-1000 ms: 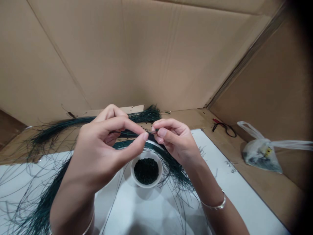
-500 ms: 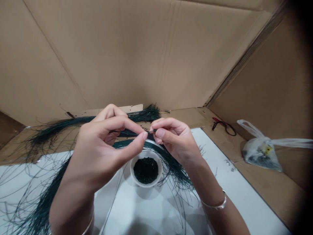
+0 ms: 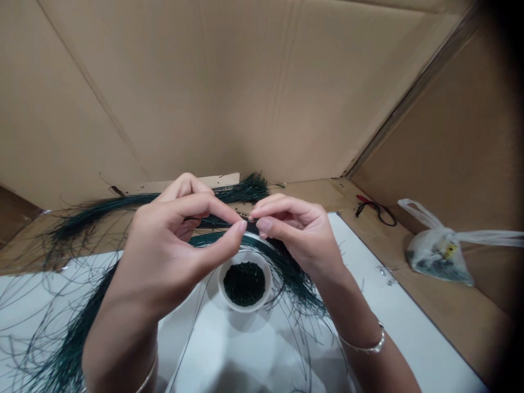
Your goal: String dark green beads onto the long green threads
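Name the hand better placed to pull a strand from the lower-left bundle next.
Probably left: the left hand sits nearer the dark green bundle; the right hand would have to reach across.

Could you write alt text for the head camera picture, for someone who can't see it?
A person's left hand and right hand are pinched, fingertips nearly meeting, near a white bowl of small dark pieces; anything held is too small to tell. Bundles of thin dark green strands lie around them, with a tied plastic bag at far right.
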A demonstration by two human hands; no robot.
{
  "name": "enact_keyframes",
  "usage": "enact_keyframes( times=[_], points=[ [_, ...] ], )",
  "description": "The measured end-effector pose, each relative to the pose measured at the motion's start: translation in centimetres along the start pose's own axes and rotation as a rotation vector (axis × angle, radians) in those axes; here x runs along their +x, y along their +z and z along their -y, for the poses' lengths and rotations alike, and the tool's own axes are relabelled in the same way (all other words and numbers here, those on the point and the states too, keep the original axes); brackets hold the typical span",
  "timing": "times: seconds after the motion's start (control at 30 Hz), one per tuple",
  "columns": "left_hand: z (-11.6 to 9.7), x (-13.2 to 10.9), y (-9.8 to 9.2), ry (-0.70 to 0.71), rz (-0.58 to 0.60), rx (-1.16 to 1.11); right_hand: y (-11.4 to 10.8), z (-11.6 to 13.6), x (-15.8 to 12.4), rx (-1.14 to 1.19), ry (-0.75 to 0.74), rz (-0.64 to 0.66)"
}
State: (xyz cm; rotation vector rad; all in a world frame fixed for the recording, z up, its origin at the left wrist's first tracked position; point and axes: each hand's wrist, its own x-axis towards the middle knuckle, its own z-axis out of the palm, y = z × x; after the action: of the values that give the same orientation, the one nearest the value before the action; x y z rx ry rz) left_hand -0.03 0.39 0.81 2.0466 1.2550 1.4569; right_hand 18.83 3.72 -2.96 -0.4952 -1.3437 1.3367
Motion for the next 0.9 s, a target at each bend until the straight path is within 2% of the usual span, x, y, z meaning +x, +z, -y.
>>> enact_keyframes(
  times=[0.47, 0.9],
  points=[
    [-0.84, 0.54, -0.24, 0.04, 0.01, 0.027, -0.45, -0.44, 0.24, 0.168, 0.186, 0.028],
    [-0.75, 0.31, 0.03, -0.002, 0.003, 0.052, -0.79, -0.54, 0.24, 0.154, 0.203, 0.069]
  ],
)
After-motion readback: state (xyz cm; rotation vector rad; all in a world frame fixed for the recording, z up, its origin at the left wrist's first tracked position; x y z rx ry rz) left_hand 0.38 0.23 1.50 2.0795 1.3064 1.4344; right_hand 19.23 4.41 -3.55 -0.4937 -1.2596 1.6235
